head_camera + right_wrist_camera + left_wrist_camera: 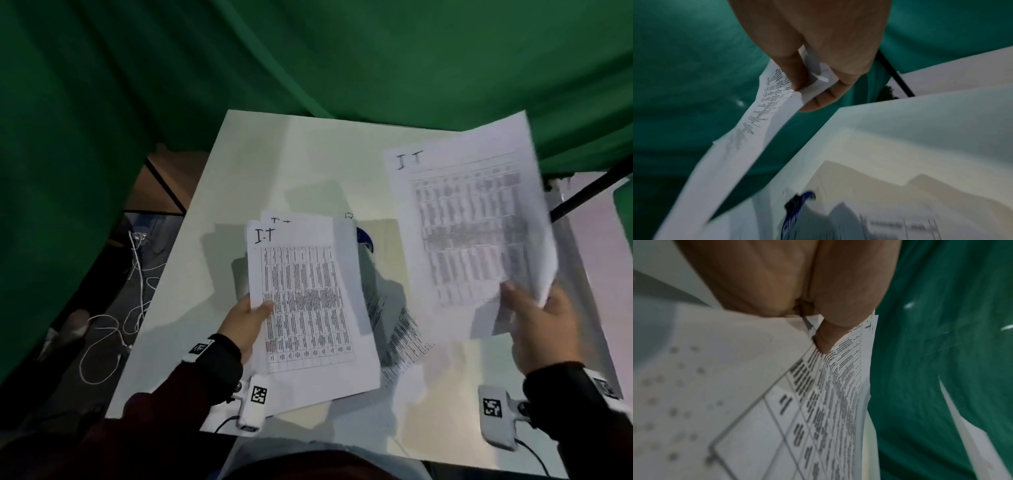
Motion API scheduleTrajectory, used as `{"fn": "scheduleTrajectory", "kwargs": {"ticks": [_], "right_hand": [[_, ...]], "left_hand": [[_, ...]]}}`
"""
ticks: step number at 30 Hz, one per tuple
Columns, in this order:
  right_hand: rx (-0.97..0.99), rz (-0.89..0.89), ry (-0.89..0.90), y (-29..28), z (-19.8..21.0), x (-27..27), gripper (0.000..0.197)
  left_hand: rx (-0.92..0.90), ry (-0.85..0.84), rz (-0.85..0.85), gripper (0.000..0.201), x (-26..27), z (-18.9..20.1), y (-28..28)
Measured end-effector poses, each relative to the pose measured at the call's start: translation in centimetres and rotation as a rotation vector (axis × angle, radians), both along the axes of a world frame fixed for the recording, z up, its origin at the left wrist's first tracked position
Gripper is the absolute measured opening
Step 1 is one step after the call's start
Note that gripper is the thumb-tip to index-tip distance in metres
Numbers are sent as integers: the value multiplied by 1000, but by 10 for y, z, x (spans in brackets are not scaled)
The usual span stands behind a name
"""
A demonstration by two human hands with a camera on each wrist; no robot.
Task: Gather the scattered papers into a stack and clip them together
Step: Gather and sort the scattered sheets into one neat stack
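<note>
My left hand (251, 317) pinches a small stack of printed sheets (305, 301) by its left edge, thumb on top, above the white table (239, 164); the left wrist view shows the thumb (824, 344) on the printed table. My right hand (534, 308) grips other printed sheets (469, 219) by their lower right corner, lifted above the table's right side and blurred. In the right wrist view the fingers (818, 100) curl round the sheets' edge (748, 129). One more printed sheet (400, 332) lies on the table between the hands. A blue clip (363, 238) peeks out beside the left stack, seen also as the blue clip (797, 204).
Green curtains (308, 51) hang behind and left of the table. White cables (113, 329) lie on the floor at the left. A black pole (589, 195) slants at the right edge. A tiny wire loop (348, 215) rests mid-table.
</note>
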State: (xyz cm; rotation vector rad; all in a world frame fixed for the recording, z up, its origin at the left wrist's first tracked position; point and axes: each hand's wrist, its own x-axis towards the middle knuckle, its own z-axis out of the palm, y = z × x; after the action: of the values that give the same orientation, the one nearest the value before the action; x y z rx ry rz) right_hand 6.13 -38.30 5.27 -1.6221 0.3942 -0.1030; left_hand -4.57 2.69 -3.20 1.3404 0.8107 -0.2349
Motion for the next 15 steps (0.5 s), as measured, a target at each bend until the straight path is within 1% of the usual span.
{"fn": "scheduleTrajectory", "kwargs": {"ticks": [5,7,8,10,11,12,13,15], "right_hand": [[24,211,264,46,-39,-33,33],[-5,303,362,68,-56,-46,29],[-35,338,403,77,-64,-51,35],[-86,401,470,91,-75,-59,70],[-99,431,486,94,-78,-62,82],[-97,457,500,97,-78,-63,86],[-103,488,511,98,-78,-65,83],[-171,567,494,103,-76,-69,62]], "left_hand": [[-64,-65,16,31,14,15,-29],[-76,-78,33,28,16,18,-39],[-71,-87,41,26,17,19,-43],[-45,-97,52,24,17,23,-48],[-30,-101,61,25,16,24,-49],[-12,-104,58,27,15,24,-47],[-9,-103,66,29,13,24,-46],[-11,-96,76,31,8,22,-42]]}}
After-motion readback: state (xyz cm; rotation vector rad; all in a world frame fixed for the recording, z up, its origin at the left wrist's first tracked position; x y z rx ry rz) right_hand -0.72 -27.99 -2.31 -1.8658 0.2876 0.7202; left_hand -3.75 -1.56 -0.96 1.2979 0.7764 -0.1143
